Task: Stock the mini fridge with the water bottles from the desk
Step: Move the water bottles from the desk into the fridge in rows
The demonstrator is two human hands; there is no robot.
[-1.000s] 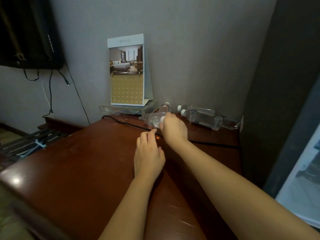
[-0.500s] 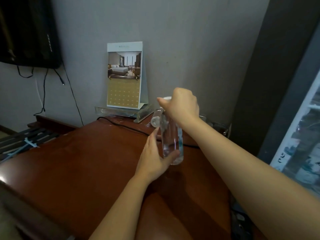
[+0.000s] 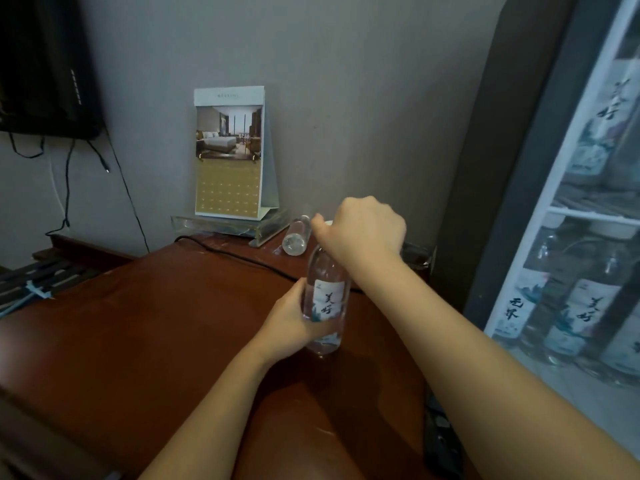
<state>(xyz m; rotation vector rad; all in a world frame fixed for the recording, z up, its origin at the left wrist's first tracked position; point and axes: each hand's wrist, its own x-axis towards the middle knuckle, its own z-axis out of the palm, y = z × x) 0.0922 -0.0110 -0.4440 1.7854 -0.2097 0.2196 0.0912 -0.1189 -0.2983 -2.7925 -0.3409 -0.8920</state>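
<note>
A clear water bottle [image 3: 325, 299] with a white label stands upright near the middle of the brown desk [image 3: 156, 323]. My right hand [image 3: 360, 226] grips its cap and neck from above. My left hand [image 3: 291, 323] wraps round its lower body from the left. A second bottle [image 3: 296, 235] lies on its side behind, base towards me, beside the calendar stand. The open mini fridge [image 3: 585, 216] is at the right, with several labelled bottles [image 3: 588, 306] standing on its lower shelf and more above.
A desk calendar [image 3: 228, 150] stands on a clear acrylic base [image 3: 225, 225] against the wall. A black cable [image 3: 242, 258] runs across the back of the desk. A dark panel [image 3: 485, 168] separates desk and fridge. A wall-mounted screen [image 3: 45, 64] hangs at upper left.
My right hand lifted a lying bottle from the back of the desk and stood it upright nearer me. My left hand came off the desk and took its body. The view swung right towards the fridge.
</note>
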